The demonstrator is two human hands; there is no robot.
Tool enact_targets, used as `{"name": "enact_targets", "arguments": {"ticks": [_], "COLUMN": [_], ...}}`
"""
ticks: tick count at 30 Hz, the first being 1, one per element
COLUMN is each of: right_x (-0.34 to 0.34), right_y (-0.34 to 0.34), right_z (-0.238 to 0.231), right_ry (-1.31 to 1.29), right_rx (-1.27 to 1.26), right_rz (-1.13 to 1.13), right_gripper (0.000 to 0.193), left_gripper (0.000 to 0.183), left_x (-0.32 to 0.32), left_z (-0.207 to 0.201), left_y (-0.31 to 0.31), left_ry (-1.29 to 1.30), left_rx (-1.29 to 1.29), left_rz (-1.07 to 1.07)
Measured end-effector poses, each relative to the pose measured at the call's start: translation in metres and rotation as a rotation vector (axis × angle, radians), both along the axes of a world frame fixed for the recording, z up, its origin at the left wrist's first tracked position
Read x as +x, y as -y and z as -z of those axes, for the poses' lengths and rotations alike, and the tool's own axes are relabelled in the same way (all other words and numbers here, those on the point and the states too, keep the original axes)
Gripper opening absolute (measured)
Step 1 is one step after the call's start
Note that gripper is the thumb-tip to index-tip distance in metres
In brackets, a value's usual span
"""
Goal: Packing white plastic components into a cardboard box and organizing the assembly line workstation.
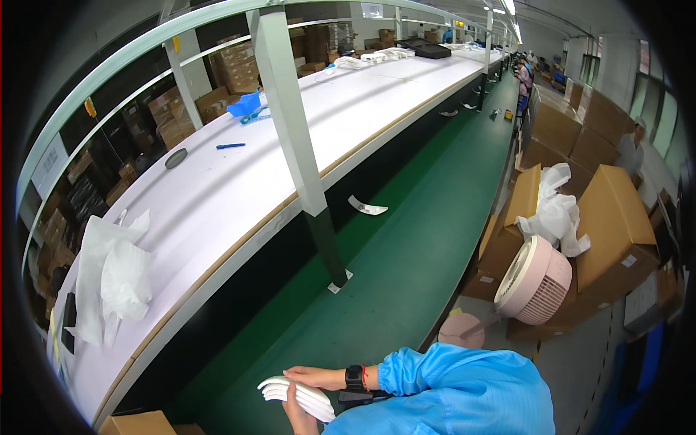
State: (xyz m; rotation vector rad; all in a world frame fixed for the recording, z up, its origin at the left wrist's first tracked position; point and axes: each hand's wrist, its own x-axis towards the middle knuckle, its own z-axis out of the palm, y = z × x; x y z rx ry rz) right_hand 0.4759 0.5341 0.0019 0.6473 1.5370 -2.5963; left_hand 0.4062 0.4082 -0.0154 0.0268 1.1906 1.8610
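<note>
White curved pieces (310,401): they are sitting stacked between your 2 hands, at the bottom centre of the frame.
Left hand (299,416): you are gripping the stack with it from the lower side, the thumb pointing up the frame.
Right hand (317,376): you are resting it along the stack's upper edge, fingers stretched out; whether it is also gripping, you cannot tell.
Black watch (354,377): it is circling your right wrist, beside a red band.
Green belt (406,275): it is running from the bottom of the frame to the upper right.
White strip (367,209): it is lying near the frame's centre, well apart from your hands.
White bench top (217,196): it is bearing translucent wrapping (125,279) at the left.
Pink fan (540,284): it is standing at the lower right, near a brown carton (609,232).
</note>
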Motion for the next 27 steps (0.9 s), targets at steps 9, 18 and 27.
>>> {"name": "enact_targets", "arguments": {"ticks": [9, 18, 27], "right_x": [0.020, 0.011, 0.014], "right_y": [0.011, 0.017, 0.005], "right_z": [0.024, 0.054, 0.031], "right_ry": [-0.018, -0.075, -0.060], "right_rx": [0.091, 0.186, -0.226], "right_rz": [-0.161, -0.254, -0.249], "right_gripper": [0.100, 0.095, 0.076], "left_gripper": [0.037, 0.037, 0.037], "left_x": [0.006, 0.001, -0.013], "left_z": [0.007, 0.013, 0.017], "left_y": [-0.009, -0.003, -0.001], "left_ry": [0.026, -0.158, -0.360], "left_rx": [-0.059, -0.091, -0.126], "left_rz": [-0.101, -0.031, 0.048]}}
